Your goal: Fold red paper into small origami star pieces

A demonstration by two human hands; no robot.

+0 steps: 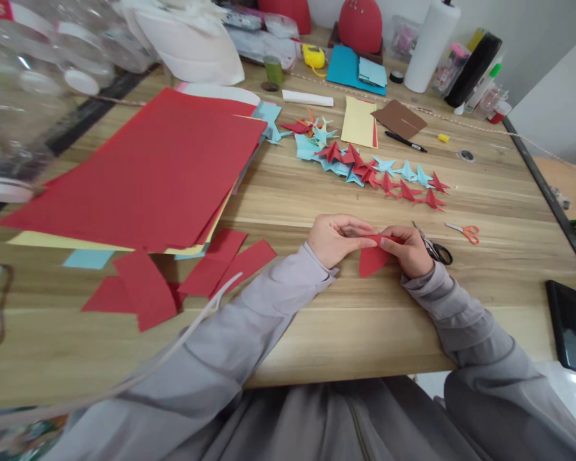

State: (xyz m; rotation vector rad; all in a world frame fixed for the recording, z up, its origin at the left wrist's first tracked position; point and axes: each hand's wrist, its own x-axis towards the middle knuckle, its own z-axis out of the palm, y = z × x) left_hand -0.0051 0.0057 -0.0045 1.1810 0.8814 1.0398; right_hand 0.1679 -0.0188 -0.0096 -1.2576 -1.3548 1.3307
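Between my two hands is a small folded piece of red paper (373, 260), its lower part hanging below the fingers. My left hand (340, 238) pinches its upper left edge between thumb and fingers. From the other side my right hand (408, 248) grips the same paper, thumb close to the left thumb. Part of the paper is covered by the fingers. Black-handled scissors (442, 254) lie partly behind my right hand, and small orange-handled scissors (469, 234) rest farther right. Beyond my hands are rows of folded red paper cranes (408, 191) and light blue cranes (407, 171).
A stack of large red sheets (158, 166) covers the left of the table, with cut red strips (146, 291) in front. A white cable (206, 310) crosses near my left sleeve. At the right edge lies a black phone (571, 326). Clear plastic bottles (24, 83) crowd the far left.
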